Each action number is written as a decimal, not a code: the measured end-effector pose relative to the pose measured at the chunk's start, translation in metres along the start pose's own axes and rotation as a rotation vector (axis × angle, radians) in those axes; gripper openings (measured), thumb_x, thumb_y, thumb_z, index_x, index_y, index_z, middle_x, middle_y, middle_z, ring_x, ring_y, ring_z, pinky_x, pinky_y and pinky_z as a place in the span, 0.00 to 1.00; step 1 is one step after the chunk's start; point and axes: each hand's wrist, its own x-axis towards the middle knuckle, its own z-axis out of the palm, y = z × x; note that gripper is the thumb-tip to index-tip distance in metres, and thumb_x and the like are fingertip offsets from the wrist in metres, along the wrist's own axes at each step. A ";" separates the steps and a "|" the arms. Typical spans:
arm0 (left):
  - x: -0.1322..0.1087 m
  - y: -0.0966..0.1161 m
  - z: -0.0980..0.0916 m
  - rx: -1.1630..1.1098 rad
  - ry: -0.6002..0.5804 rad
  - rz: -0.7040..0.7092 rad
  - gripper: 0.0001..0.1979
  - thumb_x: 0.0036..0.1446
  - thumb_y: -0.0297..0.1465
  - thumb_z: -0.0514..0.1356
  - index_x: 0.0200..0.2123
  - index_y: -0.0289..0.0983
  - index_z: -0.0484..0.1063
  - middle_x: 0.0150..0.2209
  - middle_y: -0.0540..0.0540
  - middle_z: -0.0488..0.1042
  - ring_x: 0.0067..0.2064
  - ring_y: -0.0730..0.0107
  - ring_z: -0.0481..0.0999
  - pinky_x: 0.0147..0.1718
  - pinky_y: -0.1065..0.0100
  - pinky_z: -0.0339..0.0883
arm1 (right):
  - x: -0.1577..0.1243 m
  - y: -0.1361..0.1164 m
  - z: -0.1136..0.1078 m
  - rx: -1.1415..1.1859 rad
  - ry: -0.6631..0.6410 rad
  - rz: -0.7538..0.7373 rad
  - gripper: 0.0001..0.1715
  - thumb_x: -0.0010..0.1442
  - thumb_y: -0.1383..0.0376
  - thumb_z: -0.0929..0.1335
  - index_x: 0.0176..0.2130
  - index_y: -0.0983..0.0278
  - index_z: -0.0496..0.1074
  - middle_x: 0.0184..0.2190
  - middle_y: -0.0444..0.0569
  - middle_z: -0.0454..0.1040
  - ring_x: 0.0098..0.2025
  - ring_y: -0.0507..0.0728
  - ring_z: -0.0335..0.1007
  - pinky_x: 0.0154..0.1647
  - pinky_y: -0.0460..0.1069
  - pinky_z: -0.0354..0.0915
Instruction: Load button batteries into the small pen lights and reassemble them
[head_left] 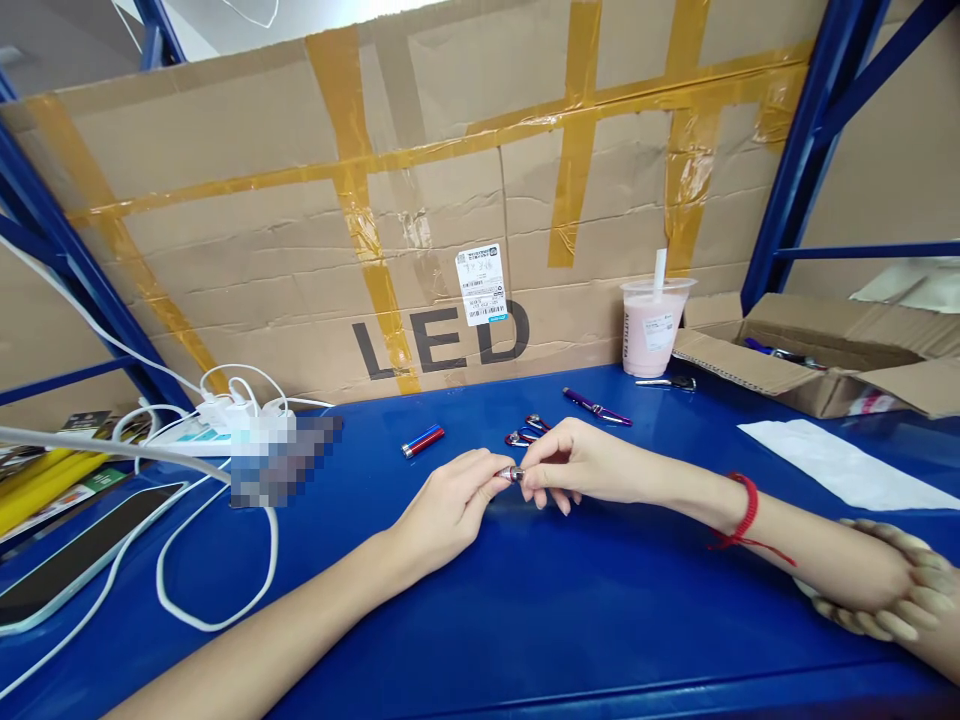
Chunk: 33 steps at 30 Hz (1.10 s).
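Note:
My left hand (448, 508) is closed in a pinch on a small silver-and-red metal piece (511, 474), above the blue tabletop (570, 620). Thumb and fingertips of my right hand (574, 462) pinch the piece's other end, so the two hands meet over it. Fingers cover most of the piece, and its exact kind cannot be made out. Just behind my hands lie a few small metal clips with red and blue parts (525, 432), partly hidden by my right hand. To the left rest two small cylinders side by side, one blue and one red (423, 441).
A purple pen (597, 406) lies behind my right hand. Farther right stand a cup of pink drink (654, 330), a key (679, 383), an open carton (787, 370) and white paper (847, 462). At left are white cables (274, 560) and a phone (82, 555). Cardboard (442, 230) walls the back.

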 end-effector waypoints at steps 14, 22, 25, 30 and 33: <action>0.000 -0.002 0.001 0.062 0.069 -0.021 0.13 0.64 0.29 0.46 0.41 0.35 0.70 0.29 0.47 0.69 0.30 0.72 0.67 0.32 0.72 0.63 | 0.002 -0.003 0.016 0.413 0.014 0.136 0.29 0.47 0.45 0.68 0.25 0.70 0.66 0.15 0.40 0.58 0.18 0.47 0.63 0.16 0.40 0.60; 0.001 -0.004 0.003 -0.031 0.122 -0.084 0.14 0.63 0.29 0.48 0.50 0.38 0.67 0.45 0.44 0.73 0.45 0.68 0.72 0.45 0.68 0.64 | 0.003 -0.008 0.015 0.466 0.026 0.209 0.31 0.45 0.43 0.68 0.27 0.69 0.65 0.17 0.38 0.56 0.17 0.44 0.61 0.15 0.38 0.60; 0.002 -0.004 0.004 -0.043 0.135 -0.092 0.14 0.63 0.29 0.49 0.49 0.39 0.68 0.43 0.46 0.74 0.44 0.69 0.72 0.46 0.69 0.64 | 0.006 -0.006 0.015 0.363 0.098 0.198 0.30 0.47 0.43 0.67 0.27 0.69 0.66 0.17 0.38 0.57 0.17 0.44 0.61 0.15 0.39 0.59; 0.006 0.000 0.005 -0.058 0.204 -0.151 0.13 0.63 0.30 0.49 0.47 0.38 0.70 0.39 0.45 0.75 0.39 0.70 0.73 0.41 0.70 0.66 | 0.010 0.002 0.013 0.146 0.290 0.104 0.31 0.52 0.43 0.64 0.28 0.70 0.70 0.14 0.39 0.58 0.14 0.44 0.58 0.15 0.40 0.54; 0.008 0.002 0.004 -0.084 0.222 -0.200 0.13 0.62 0.30 0.49 0.46 0.37 0.71 0.39 0.45 0.75 0.39 0.69 0.73 0.40 0.69 0.67 | 0.009 0.004 0.009 -0.022 0.424 0.043 0.29 0.52 0.45 0.65 0.30 0.69 0.72 0.17 0.41 0.63 0.15 0.44 0.57 0.16 0.41 0.53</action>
